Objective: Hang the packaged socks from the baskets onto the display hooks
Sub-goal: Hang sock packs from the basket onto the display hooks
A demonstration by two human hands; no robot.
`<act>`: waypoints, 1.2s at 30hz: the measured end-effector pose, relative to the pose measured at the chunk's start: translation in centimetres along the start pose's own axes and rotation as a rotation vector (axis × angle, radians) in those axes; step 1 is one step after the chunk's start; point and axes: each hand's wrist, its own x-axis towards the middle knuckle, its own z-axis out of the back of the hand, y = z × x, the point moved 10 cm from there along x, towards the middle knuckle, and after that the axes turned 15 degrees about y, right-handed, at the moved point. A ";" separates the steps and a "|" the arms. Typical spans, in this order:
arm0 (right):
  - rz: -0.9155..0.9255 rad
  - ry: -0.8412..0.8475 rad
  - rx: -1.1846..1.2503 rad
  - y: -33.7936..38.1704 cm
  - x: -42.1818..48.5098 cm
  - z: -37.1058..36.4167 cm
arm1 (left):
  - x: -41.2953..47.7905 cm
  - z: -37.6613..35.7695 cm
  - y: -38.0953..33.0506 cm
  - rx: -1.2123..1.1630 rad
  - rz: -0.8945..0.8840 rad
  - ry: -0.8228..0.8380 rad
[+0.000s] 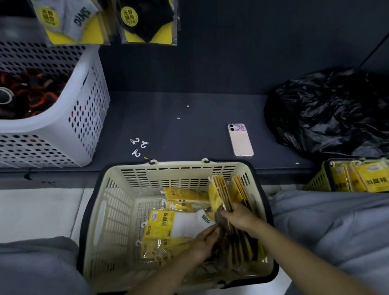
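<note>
A cream shopping basket (114, 215) sits on the floor between my knees and holds yellow sock packs (162, 223) lying flat on its left. A stack of packs (223, 192) stands on edge at its right. My right hand (239, 216) grips that upright stack from the right. My left hand (206, 240) pinches dark packs in the same stack from the left. Two sock packs, one grey (71, 17) and one black (147, 17), hang on the dark display wall at the top left. A second basket (318, 178) with more yellow packs (377, 178) stands at the far right.
A white perforated crate (87, 114) of dark and red rolls stands on the low dark shelf at left. A pink phone (241, 139), small white plastic hooks (139, 146) and a crumpled black plastic bag (336, 111) lie on that shelf. My grey-clad knees flank the basket.
</note>
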 end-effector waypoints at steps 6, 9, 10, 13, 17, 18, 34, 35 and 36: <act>0.096 0.074 0.079 1.7 -3.5 2.6 | -1.6 2.2 -2.5 -0.169 -0.085 -0.147; 0.166 0.140 0.191 3.6 -5.5 2.7 | -2.5 2.8 -3.7 -0.335 -0.005 -0.136; 0.201 0.137 0.221 4.3 -6.2 2.9 | -2.8 2.8 -4.7 -0.394 -0.026 -0.090; 0.323 0.042 0.258 6.8 -8.2 4.9 | -4.9 3.8 -9.6 -0.477 -0.188 -0.048; 0.493 -0.031 0.276 11.8 -11.2 6.8 | -8.7 7.1 -16.8 -0.300 -0.339 -0.178; 0.548 -0.049 0.298 13.4 -12.0 7.4 | -9.9 7.9 -18.7 -0.279 -0.384 -0.198; 1.203 -0.297 0.332 37.5 -22.7 12.2 | -33.2 22.6 -38.6 0.005 -0.995 -0.629; 1.211 -0.303 0.338 38.6 -22.8 12.2 | -33.6 23.2 -38.4 -0.019 -1.007 -0.641; 1.215 -0.315 0.338 39.6 -22.9 12.1 | -34.0 23.7 -38.3 -0.038 -1.016 -0.648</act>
